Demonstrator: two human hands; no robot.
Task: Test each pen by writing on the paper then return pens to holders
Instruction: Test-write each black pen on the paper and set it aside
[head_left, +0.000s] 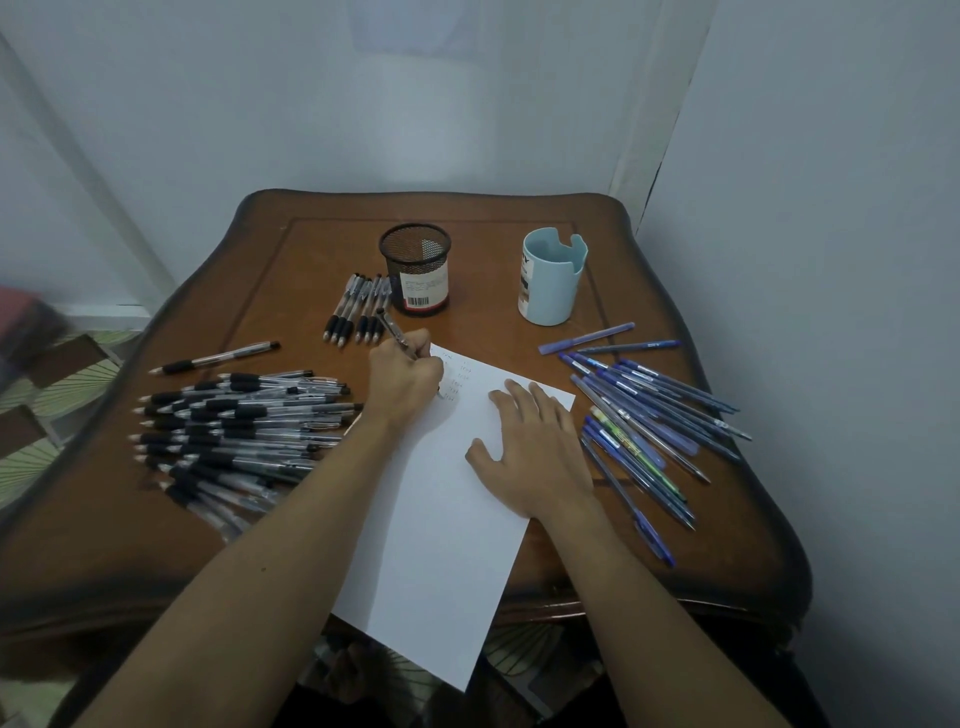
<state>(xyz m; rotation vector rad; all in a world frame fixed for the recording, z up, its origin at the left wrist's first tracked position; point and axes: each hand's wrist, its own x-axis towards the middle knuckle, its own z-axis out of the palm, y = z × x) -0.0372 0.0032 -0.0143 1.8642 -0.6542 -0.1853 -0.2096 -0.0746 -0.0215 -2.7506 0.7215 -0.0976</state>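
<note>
In the head view, a white sheet of paper lay slanted on a glossy brown wooden table, its near corner hanging over the table edge. At the sheet's far left corner the left hand curled its fingers round a clear pen with a black grip. The pen's tip was hidden behind the hand, beside a few rows of small marks too faint to read. The right hand pressed flat on the sheet's right side, fingers straight and spread.

Left of the paper lay a heap of clear, black-gripped pens, with one single pen just beyond it. Right of the paper lay scattered blue pens. Beyond the paper lay a short row of black pens beside a round black mesh holder with a barcode label. Further right stood a smooth pale blue holder with a notched rim, its print cut off.
</note>
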